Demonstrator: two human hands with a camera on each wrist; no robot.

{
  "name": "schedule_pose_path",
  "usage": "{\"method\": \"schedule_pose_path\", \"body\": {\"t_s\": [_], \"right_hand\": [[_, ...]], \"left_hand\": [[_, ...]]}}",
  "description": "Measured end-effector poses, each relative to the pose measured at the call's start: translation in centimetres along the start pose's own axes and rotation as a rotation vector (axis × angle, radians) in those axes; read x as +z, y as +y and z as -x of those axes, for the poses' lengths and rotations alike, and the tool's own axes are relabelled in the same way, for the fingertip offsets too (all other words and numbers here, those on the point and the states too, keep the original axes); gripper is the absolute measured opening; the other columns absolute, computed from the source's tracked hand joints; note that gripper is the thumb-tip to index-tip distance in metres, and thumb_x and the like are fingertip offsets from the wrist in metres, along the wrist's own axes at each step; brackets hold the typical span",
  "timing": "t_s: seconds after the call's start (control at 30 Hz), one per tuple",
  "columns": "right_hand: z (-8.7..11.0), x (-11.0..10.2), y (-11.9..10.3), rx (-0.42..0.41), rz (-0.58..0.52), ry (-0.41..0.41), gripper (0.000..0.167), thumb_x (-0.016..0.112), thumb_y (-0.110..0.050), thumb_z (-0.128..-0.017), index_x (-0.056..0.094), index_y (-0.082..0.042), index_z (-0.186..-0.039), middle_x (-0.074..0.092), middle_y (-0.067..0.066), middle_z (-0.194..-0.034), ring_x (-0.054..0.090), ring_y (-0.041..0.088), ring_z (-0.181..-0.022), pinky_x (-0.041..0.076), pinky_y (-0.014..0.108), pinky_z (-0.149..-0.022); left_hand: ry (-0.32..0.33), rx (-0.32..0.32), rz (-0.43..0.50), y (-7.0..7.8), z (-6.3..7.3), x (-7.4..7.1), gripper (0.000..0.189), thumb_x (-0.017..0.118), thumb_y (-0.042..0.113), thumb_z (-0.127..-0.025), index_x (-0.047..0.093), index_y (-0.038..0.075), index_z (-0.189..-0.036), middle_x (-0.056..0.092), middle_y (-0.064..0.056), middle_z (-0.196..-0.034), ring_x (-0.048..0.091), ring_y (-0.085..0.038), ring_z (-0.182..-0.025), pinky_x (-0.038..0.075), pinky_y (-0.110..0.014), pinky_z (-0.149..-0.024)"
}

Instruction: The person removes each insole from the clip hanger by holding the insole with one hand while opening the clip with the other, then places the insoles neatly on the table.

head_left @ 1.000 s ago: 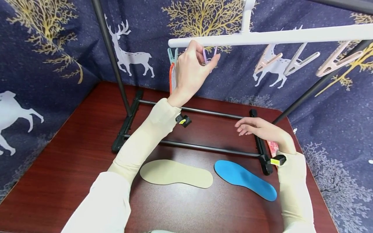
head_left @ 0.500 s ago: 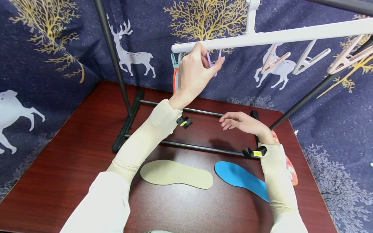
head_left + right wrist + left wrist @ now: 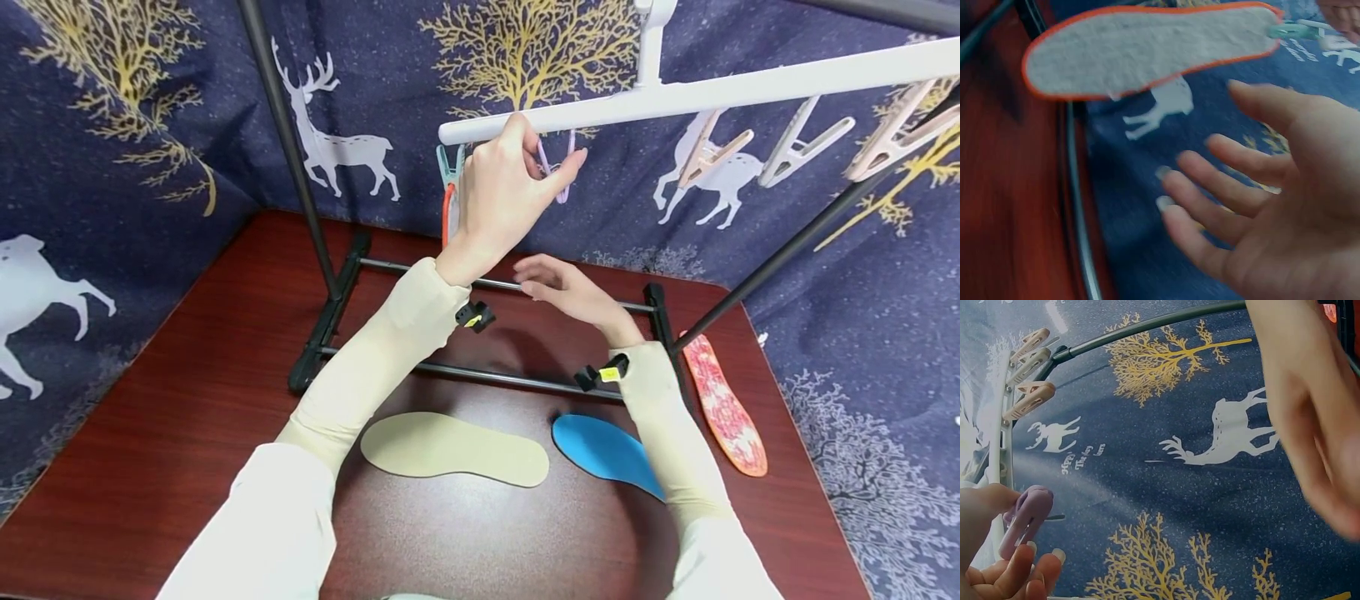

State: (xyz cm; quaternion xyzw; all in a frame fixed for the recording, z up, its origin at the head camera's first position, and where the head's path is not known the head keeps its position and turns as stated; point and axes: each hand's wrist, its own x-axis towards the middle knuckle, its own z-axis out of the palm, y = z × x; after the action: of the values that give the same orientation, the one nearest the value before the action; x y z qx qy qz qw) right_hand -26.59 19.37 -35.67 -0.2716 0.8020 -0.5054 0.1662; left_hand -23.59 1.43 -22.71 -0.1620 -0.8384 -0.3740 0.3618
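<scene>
My left hand [image 3: 497, 190] is raised to the white hanger bar [image 3: 705, 93] near its left end. Its thumb and fingers pinch a purple clothespin [image 3: 1032, 509], with no insole in the clip. Beside that hand, a teal clothespin [image 3: 1296, 30] holds a grey insole [image 3: 1154, 47] with an orange edge; the left hand mostly hides this insole in the head view. My right hand [image 3: 573, 292] hovers below and right of the left hand, over the rack's base, its fingers loosely spread and holding nothing.
A beige insole [image 3: 453, 450] and a blue insole [image 3: 603, 446] lie on the table; my right sleeve partly covers the blue one. A red-and-white insole [image 3: 723, 408] lies beyond the black rack [image 3: 294, 158]. Several beige and grey clothespins [image 3: 798, 148] hang further right.
My right hand has swept left and a little up toward the left hand, bringing the red-and-white insole into full view. My left hand keeps its pinch, shifted slightly right along with the bar.
</scene>
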Motion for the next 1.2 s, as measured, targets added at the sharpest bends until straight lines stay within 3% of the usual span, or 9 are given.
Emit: {"method": "schedule_pose_path", "body": {"t_s": [0.23, 0.47, 0.6, 0.7, 0.87, 1.0, 1.2], "right_hand": [[-3.9, 3.3, -0.9, -0.035, -0.182, 0.071, 0.040, 0.044, -0.023, -0.103, 0.045, -0.007, -0.140, 0.057, 0.008, -0.127, 0.056, 0.013, -0.115, 0.040, 0.046, -0.106], [-5.3, 5.3, -1.6, -0.030, -0.305, 0.115, 0.039, 0.042, -0.024, -0.103, 0.043, -0.014, -0.140, 0.049, 0.000, -0.130, 0.044, 0.010, -0.121, 0.033, 0.041, -0.108], [-6.0, 6.2, -2.3, -0.041, -0.417, 0.102, 0.030, 0.038, -0.022, -0.103, 0.043, -0.021, -0.133, 0.046, -0.008, -0.118, 0.039, 0.007, -0.114, 0.030, 0.031, -0.105], [-6.4, 6.9, -2.7, -0.062, -0.488, 0.095, 0.018, 0.034, -0.019, -0.104, 0.049, -0.021, -0.114, 0.049, -0.008, -0.099, 0.043, 0.006, -0.100, 0.033, 0.028, -0.096], [-6.8, 7.5, -2.9, -0.057, -0.436, 0.208, 0.024, 0.041, -0.018, -0.103, 0.045, -0.019, -0.079, 0.040, -0.007, -0.067, 0.039, 0.008, -0.066, 0.036, 0.026, -0.074], [-7.0, 7.6, -3.1, -0.069, -0.434, 0.304, 0.021, 0.047, -0.013, -0.100, 0.045, -0.020, -0.080, 0.038, -0.008, -0.063, 0.036, 0.006, -0.061, 0.036, 0.024, -0.067], [-6.9, 7.7, -3.2, -0.115, -0.456, 0.339, 0.016, 0.053, -0.007, -0.095, 0.049, -0.020, -0.086, 0.041, -0.009, -0.063, 0.041, 0.006, -0.064, 0.037, 0.022, -0.067]], "left_hand": [[-0.055, -0.035, -0.003, 0.4, 0.1, 0.1, 0.045, 0.064, 0.050, -0.087, 0.056, 0.007, -0.091, 0.068, 0.001, -0.073, 0.061, -0.011, -0.062, 0.041, -0.021, -0.056], [-0.001, 0.012, 0.020, 0.2, 0.4, 0.3, 0.044, 0.066, 0.047, -0.087, 0.054, 0.005, -0.087, 0.065, 0.000, -0.069, 0.059, -0.010, -0.059, 0.039, -0.022, -0.053], [0.032, 0.031, 0.029, 0.2, 0.3, 0.5, 0.043, 0.066, 0.047, -0.087, 0.054, 0.006, -0.085, 0.064, 0.001, -0.066, 0.057, -0.010, -0.057, 0.038, -0.023, -0.052], [0.024, 0.022, 0.036, 0.3, 0.3, 0.6, 0.043, 0.066, 0.047, -0.087, 0.055, 0.006, -0.087, 0.063, 0.001, -0.066, 0.056, -0.009, -0.056, 0.039, -0.023, -0.053], [-0.002, -0.063, 0.008, 0.5, 0.4, 0.4, 0.042, 0.062, 0.049, -0.089, 0.054, 0.008, -0.093, 0.065, 0.003, -0.068, 0.058, -0.011, -0.060, 0.042, -0.025, -0.057], [-0.011, -0.159, -0.030, 0.6, 0.4, 0.2, 0.044, 0.059, 0.052, -0.090, 0.054, 0.010, -0.099, 0.067, 0.004, -0.071, 0.061, -0.013, -0.064, 0.042, -0.026, -0.057], [-0.031, -0.179, -0.029, 0.3, 0.7, -0.7, 0.045, 0.058, 0.054, -0.090, 0.061, 0.013, -0.107, 0.068, 0.003, -0.071, 0.061, -0.012, -0.064, 0.042, -0.026, -0.058]]}}
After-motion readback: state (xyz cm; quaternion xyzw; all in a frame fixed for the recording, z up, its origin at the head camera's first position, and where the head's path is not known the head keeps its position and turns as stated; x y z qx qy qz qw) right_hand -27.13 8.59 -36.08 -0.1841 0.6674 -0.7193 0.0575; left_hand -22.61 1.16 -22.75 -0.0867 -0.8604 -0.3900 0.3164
